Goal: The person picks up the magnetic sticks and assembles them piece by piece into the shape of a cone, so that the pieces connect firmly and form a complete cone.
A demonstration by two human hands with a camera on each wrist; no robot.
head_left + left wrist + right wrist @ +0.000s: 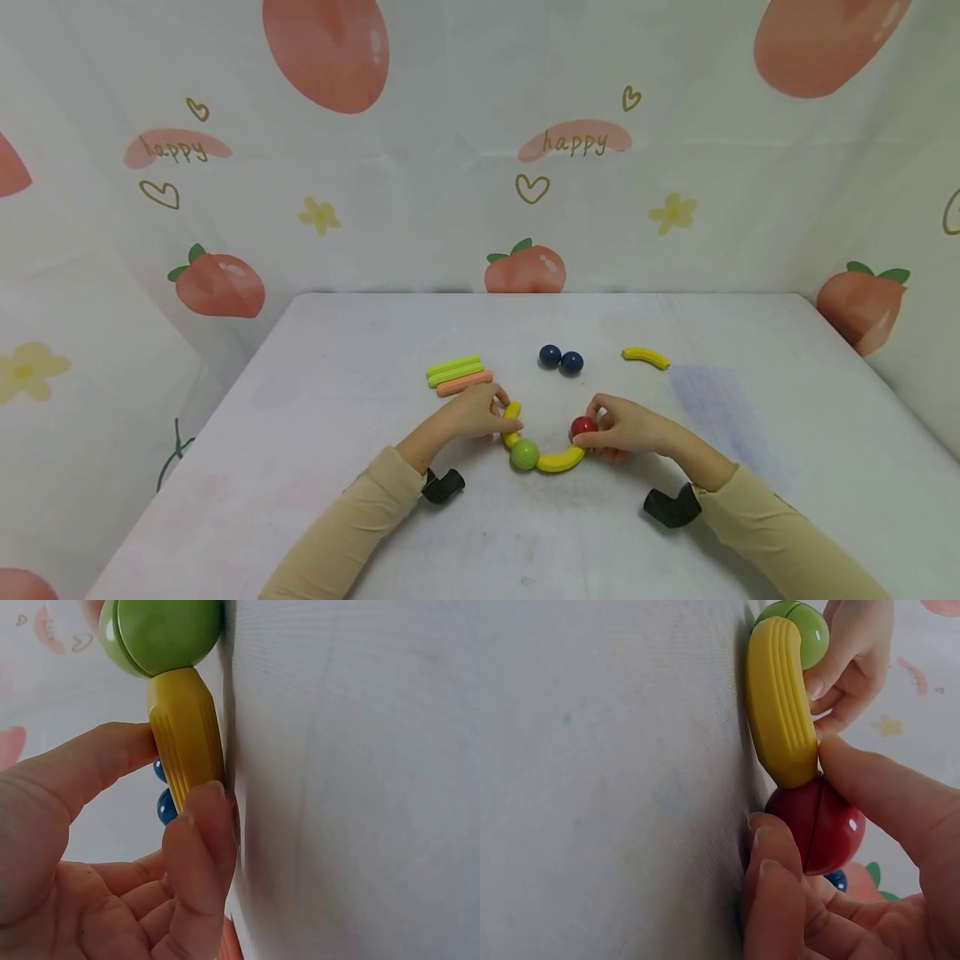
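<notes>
A curved row lies on the white table: a yellow banana-shaped piece (512,412), a green ball (524,455), a second yellow banana-shaped piece (561,462) and a red ball (582,427). My left hand (474,411) pinches the first yellow piece between thumb and fingers; in the left wrist view this piece (186,731) meets the green ball (169,634) end-on. At the row's other end, my right hand (628,427) grips the red ball (817,825). Its thumb lies by the joint with the second yellow piece (781,705), as the right wrist view shows.
Beyond the row sit two dark blue balls (561,359) side by side. Farther right is another yellow banana-shaped piece (646,358). Two yellow-green sticks (454,367) and an orange stick (464,384) lie together past my left hand. A printed cloth (420,167) hangs behind the table.
</notes>
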